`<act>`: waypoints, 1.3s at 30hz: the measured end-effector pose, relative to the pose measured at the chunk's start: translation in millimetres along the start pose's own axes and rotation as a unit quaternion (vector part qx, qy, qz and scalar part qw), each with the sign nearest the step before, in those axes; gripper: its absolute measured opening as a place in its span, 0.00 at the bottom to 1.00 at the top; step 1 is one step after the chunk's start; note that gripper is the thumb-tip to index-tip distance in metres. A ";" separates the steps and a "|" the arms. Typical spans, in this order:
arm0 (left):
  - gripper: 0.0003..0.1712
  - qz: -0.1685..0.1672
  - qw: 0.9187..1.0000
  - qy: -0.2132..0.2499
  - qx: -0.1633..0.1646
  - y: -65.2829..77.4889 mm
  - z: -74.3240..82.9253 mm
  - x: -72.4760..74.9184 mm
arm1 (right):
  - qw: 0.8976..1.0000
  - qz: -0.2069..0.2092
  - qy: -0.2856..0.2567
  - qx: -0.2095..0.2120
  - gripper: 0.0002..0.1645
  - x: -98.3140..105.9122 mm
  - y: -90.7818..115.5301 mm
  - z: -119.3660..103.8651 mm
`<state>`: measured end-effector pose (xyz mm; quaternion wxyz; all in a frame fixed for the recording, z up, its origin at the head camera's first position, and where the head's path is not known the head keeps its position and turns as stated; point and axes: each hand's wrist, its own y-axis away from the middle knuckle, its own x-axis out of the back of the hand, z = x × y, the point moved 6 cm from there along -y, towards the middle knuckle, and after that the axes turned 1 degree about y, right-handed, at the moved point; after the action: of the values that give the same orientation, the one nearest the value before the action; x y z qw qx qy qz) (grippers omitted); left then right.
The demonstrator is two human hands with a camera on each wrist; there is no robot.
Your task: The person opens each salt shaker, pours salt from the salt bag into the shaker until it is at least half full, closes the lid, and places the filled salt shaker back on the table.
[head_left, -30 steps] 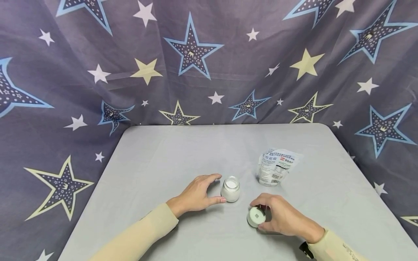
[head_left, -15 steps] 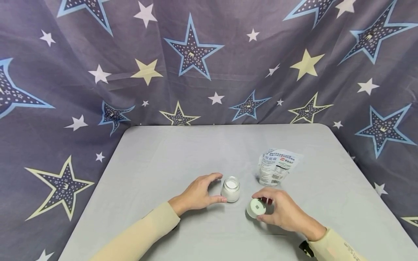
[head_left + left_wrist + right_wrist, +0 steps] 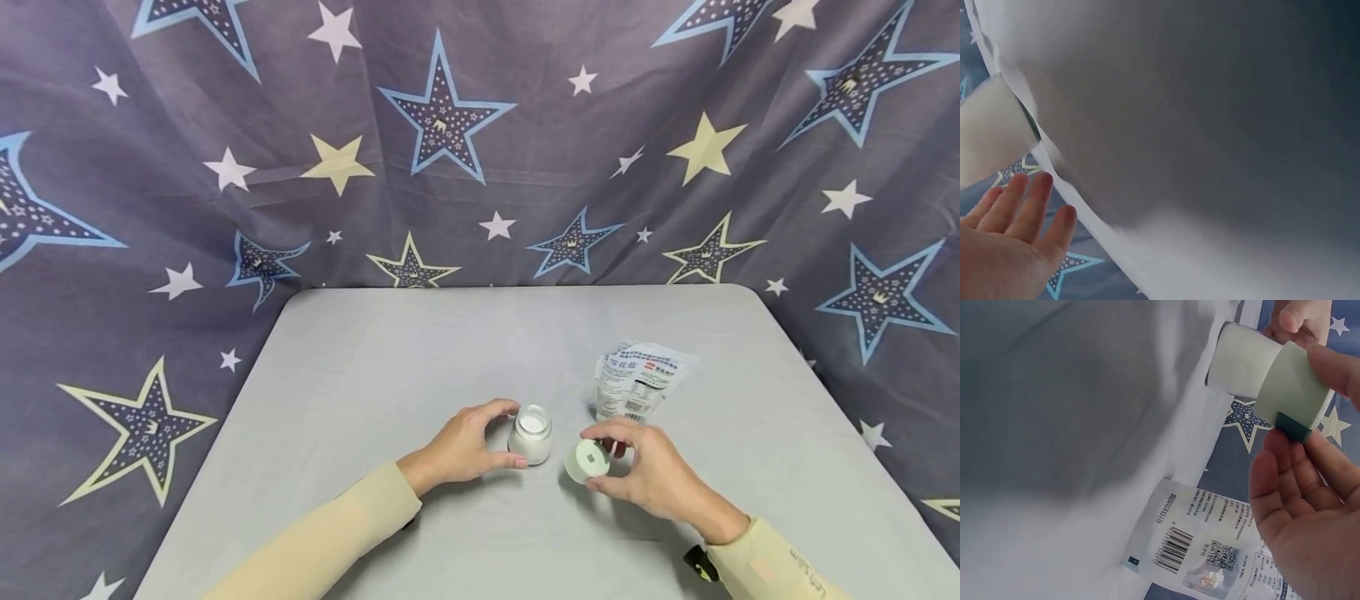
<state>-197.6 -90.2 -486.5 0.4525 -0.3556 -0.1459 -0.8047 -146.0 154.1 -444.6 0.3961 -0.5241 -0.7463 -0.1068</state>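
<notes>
A glass jar (image 3: 531, 440) filled with white stuff stands uncovered on the table, its round mouth facing up. My left hand (image 3: 468, 446) is beside it, thumb near the lower side and fingers extended past the far side; the left wrist view has the jar (image 3: 991, 134) above these fingers (image 3: 1032, 206). Between thumb and fingers my right hand (image 3: 648, 471) pinches a pale green lid (image 3: 587, 461), tilted and raised just right of the jar. A dark green tab (image 3: 1293, 427) shows on the lid's side in the right wrist view, where the lid overlaps the jar (image 3: 1241, 359).
A white printed pouch (image 3: 636, 379) with blue lettering and a barcode stands behind my right hand, which overlaps its lower edge. The grey table (image 3: 405, 350) ends at a dark curtain (image 3: 480, 200) patterned with stars.
My right hand has lifted the lid and moved it away from me, closer to the jar's level. My left hand has shifted slightly right toward the jar. Jar and pouch have stayed put.
</notes>
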 end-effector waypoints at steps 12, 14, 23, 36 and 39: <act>0.45 0.010 0.999 0.046 0.015 -4.3 4.2 -9.2 | 0.999 0.039 -0.011 0.008 0.33 5.4 -10.9 -4.6; 0.44 0.017 0.999 0.049 0.011 -4.9 4.5 -9.9 | 0.999 0.041 -0.020 0.004 0.33 5.7 -12.2 -5.1; 0.44 0.015 0.997 0.067 0.020 -7.7 5.8 -14.1 | 0.998 0.050 -0.040 -0.004 0.32 7.8 -17.7 -6.3; 0.39 0.015 0.996 0.080 0.019 -10.4 4.4 -16.6 | 0.997 0.058 -0.041 0.000 0.32 8.5 -26.9 -11.4; 0.39 0.011 0.996 0.083 0.015 -10.9 4.4 -15.9 | 0.997 0.060 -0.041 -0.001 0.32 8.0 -29.1 -12.4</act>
<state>-199.4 -71.8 -493.7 0.4775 -0.2822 -0.1157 -0.8240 -166.4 140.1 -423.3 0.3704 -0.5721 -0.7292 -0.0619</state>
